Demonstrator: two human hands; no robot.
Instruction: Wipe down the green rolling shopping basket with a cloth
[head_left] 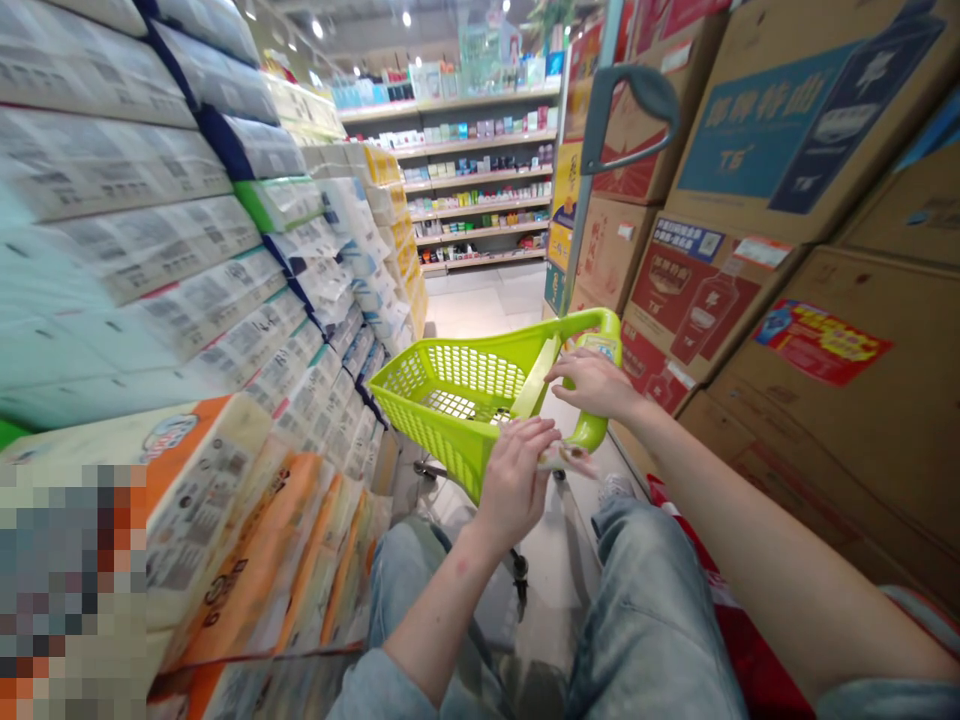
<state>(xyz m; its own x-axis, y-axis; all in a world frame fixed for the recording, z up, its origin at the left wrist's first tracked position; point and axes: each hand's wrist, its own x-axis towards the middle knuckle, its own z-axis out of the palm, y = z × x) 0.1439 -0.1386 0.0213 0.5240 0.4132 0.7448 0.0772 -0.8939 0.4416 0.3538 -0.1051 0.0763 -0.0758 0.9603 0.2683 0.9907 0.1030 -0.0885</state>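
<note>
A lime-green plastic shopping cart (420,425) with a perforated basket stands in front of me, angled across the aisle. My left hand (517,475) is closed over the near side of the cart by its back corner. Close to that hand a small pinkish-white thing shows at the handle; its kind I cannot make out. My right hand (596,382) lies over the handle (611,335) with bent fingers curled around it, partly hiding the bar. Within the basket, mostly bare mesh is visible.
Stacked wrapped tissue packs (217,235) wall the left side, with orange packs (240,560) close by. Cardboard cartons (847,390) pile up on the right, near a grey handle (634,115). Ahead, past tiled floor (487,300), shelves (480,180) hold small goods.
</note>
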